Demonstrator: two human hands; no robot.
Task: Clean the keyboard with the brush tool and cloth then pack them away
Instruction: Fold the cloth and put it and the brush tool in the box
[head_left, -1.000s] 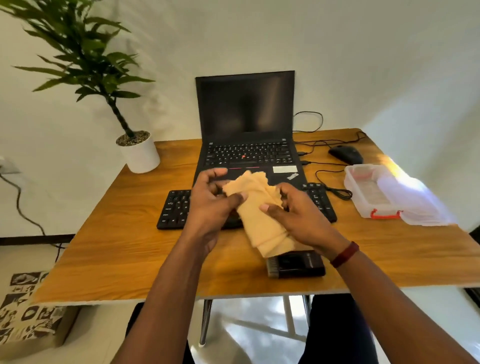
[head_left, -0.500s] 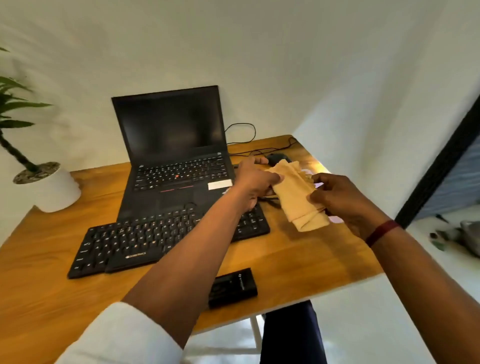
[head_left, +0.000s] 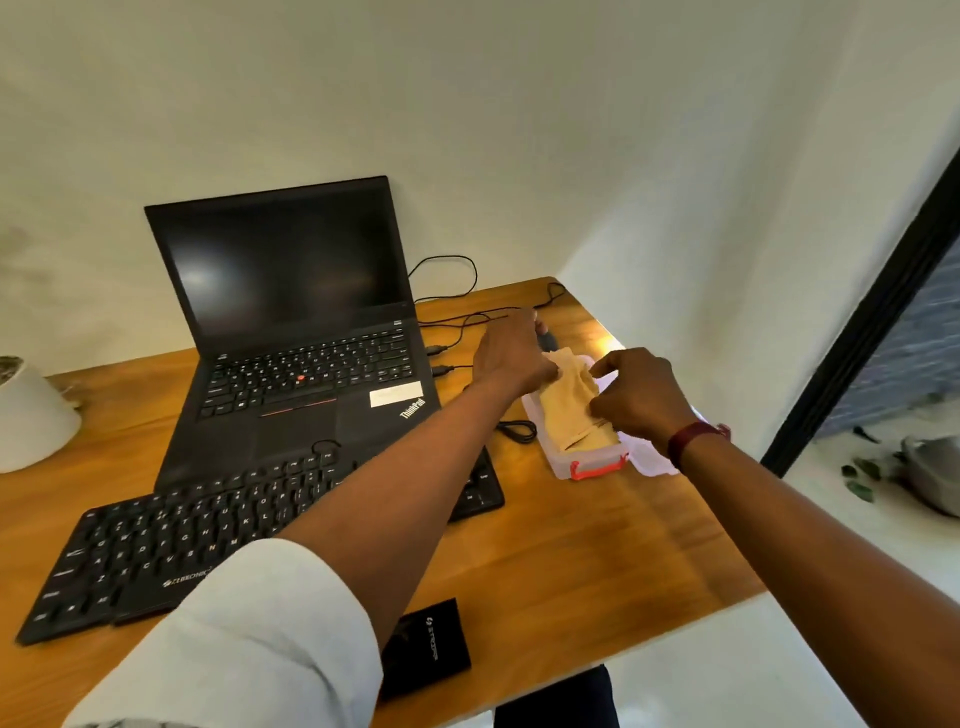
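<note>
Near the desk's right edge, the right hand (head_left: 641, 395) and left hand (head_left: 511, 358) are pinching the folded tan cloth (head_left: 569, 405) over the clear storage box (head_left: 582, 457); they should be tucking its corners inside the rim before releasing.

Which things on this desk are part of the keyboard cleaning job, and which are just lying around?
Part of the job: cloth, held by left hand and right hand; clear box; keyboard.

Lying about: laptop, black case, plant pot, cables.
</note>
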